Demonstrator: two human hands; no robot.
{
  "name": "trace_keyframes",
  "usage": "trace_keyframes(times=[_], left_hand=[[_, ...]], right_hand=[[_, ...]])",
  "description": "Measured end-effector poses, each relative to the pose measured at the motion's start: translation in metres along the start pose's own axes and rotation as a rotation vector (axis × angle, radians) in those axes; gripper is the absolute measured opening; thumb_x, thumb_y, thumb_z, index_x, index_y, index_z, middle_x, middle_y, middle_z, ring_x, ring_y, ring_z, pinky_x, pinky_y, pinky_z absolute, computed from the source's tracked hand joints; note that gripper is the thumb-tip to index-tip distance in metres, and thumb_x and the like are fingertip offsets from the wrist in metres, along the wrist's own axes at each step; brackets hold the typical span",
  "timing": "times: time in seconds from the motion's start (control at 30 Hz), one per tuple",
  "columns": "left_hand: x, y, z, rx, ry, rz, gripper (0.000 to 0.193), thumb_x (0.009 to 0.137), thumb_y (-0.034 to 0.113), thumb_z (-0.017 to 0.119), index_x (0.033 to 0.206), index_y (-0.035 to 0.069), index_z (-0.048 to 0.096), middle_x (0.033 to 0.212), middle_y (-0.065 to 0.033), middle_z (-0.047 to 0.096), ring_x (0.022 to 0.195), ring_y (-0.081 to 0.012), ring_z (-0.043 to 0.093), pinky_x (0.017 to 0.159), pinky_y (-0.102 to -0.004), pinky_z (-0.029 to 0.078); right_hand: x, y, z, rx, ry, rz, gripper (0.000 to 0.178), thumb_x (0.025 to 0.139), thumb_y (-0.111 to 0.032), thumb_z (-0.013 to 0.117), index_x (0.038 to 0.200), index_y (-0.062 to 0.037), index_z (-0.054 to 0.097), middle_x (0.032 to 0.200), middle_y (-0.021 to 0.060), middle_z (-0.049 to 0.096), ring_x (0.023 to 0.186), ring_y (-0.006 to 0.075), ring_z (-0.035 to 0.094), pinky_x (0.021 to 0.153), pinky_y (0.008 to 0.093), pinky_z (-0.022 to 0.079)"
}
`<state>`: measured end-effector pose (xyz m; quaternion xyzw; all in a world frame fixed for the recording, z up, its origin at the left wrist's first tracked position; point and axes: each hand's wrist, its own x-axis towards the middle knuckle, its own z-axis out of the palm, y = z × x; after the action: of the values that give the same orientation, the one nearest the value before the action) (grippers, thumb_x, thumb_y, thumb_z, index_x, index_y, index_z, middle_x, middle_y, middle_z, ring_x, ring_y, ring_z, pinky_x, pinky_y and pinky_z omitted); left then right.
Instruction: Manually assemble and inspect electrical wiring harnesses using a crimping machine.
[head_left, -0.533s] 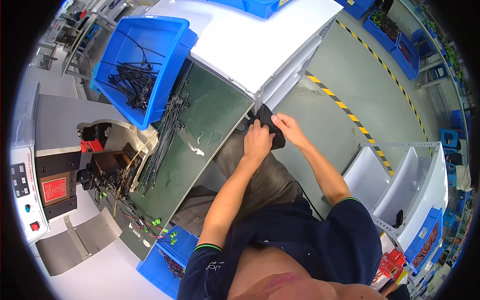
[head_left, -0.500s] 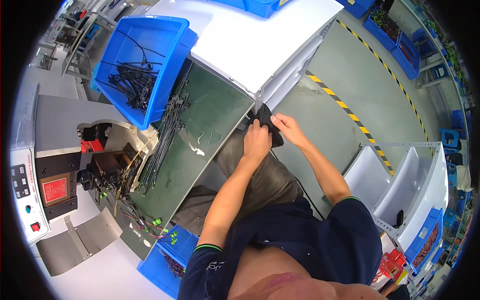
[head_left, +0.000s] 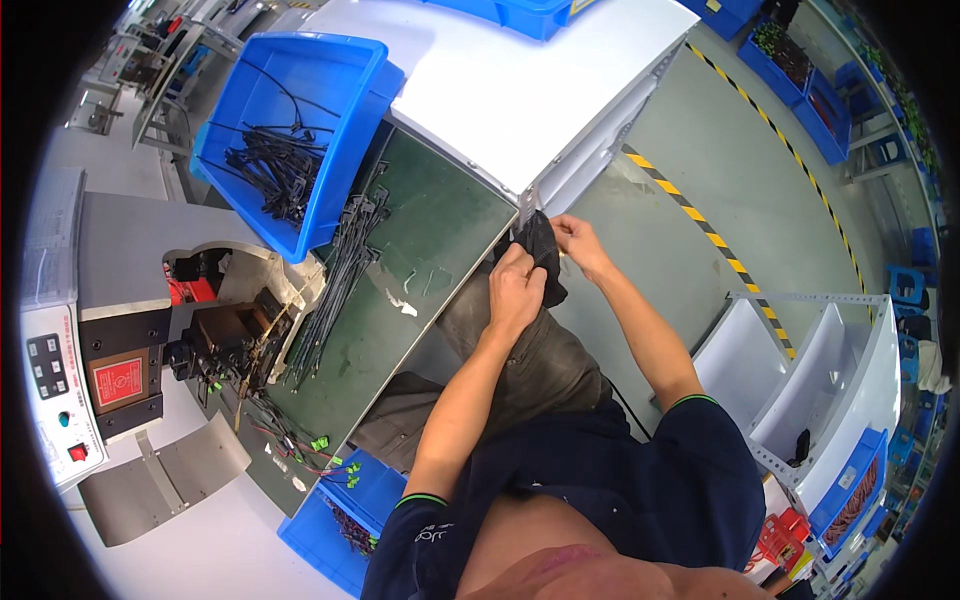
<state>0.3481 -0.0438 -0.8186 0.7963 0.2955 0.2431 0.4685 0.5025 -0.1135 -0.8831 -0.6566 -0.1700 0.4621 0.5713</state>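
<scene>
A crumpled black piece [head_left: 541,250], cloth or a bag by its look, hangs beside the corner post of the white shelf, above my trouser leg [head_left: 530,365]. My left hand [head_left: 515,292] is closed on its near left side, fingers bent into it. At its right edge is my right hand [head_left: 578,243], thumb and fingers drawn together in a pinch; what lies between them is too small to tell. On the green tabletop [head_left: 435,215] to the left, a bundle of black cable-like strands [head_left: 340,275] lies beside a blue bin [head_left: 375,95] of similar black pieces.
A machine with a control panel [head_left: 62,375] stands at the far left. The white shelf unit [head_left: 500,90] is ahead, and another white rack [head_left: 800,370] stands right. A blue bin [head_left: 305,540] sits below the table's near edge. Striped tape [head_left: 700,225] crosses the floor.
My right hand has drawn from the black piece's top to its right edge, fingers now pinched. The left hand stays on the piece. The whole view has shifted slightly.
</scene>
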Motion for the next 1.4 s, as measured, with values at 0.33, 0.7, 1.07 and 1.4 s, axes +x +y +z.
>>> trace_keyframes(times=[0.33, 0.7, 1.07, 1.4], left_hand=[[0.000, 0.003, -0.003, 0.114, -0.074, 0.021, 0.015, 0.074, 0.004, 0.058, 0.066, -0.005, 0.050, 0.079, -0.0164, 0.049, 0.076, -0.0373, 0.054, 0.071, -0.0476, 0.044], [-0.002, -0.010, 0.024, 0.501, -0.310, 0.075, 0.015, 0.081, 0.017, 0.066, 0.079, 0.002, 0.063, 0.092, -0.0151, 0.056, 0.081, -0.0373, 0.064, 0.071, -0.0477, 0.053], [0.002, -0.011, 0.029, 0.493, -0.361, 0.019, 0.021, 0.085, 0.024, 0.066, 0.079, 0.004, 0.067, 0.092, -0.0142, 0.064, 0.082, -0.0357, 0.067, 0.074, -0.0469, 0.055], [-0.014, 0.001, 0.004, 0.395, -0.232, 0.254, 0.018, 0.085, 0.020, 0.065, 0.079, 0.003, 0.064, 0.087, -0.0131, 0.058, 0.085, -0.0316, 0.063, 0.075, -0.0439, 0.052]], right_hand=[[-0.006, -0.082, -0.135, -0.278, 0.288, -0.283, 0.022, 0.097, -0.023, 0.060, 0.095, -0.0021, 0.068, 0.073, -0.0006, 0.061, 0.062, 0.0088, 0.056, 0.060, 0.0248, 0.048], [-0.019, -0.167, -0.256, -1.070, 0.896, -0.457, 0.034, 0.096, -0.038, 0.057, 0.098, -0.0062, 0.070, 0.074, 0.0076, 0.070, 0.067, 0.0208, 0.069, 0.064, 0.0359, 0.052], [-0.034, -0.124, -0.275, -0.960, 0.751, -0.207, 0.033, 0.094, -0.033, 0.058, 0.092, -0.0014, 0.070, 0.071, 0.0103, 0.069, 0.066, 0.0223, 0.068, 0.066, 0.0341, 0.052], [0.007, -0.124, -0.285, -1.031, 1.096, -0.446, 0.032, 0.093, -0.029, 0.059, 0.116, -0.0077, 0.067, 0.087, 0.0160, 0.069, 0.082, 0.0266, 0.066, 0.077, 0.0370, 0.051]])
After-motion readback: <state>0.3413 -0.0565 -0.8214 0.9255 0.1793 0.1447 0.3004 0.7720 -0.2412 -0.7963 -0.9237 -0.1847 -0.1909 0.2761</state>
